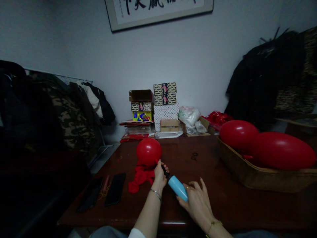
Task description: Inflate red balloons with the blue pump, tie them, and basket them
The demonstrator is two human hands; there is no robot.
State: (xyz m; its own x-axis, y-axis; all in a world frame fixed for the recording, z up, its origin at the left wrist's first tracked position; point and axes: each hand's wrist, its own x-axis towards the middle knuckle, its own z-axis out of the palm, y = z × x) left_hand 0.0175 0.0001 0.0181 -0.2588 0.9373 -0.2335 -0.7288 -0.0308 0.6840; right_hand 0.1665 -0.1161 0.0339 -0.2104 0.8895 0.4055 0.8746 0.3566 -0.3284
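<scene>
A small round red balloon [148, 151] sits inflated on the black nozzle of a light blue hand pump [177, 187]. My left hand [159, 175] is pinched shut around the balloon's neck at the nozzle. My right hand [196, 200] grips the rear end of the pump, fingers partly spread over it. Under the balloon lies a heap of flat red balloons [140, 177] on the dark wooden table [203, 165].
A wicker basket [250, 175] at the right holds two big inflated red balloons [279, 150]. Two dark phones [115, 189] lie at the left. Stacked boxes [164, 105] and plastic bags stand at the table's far edge. Coats hang on both sides.
</scene>
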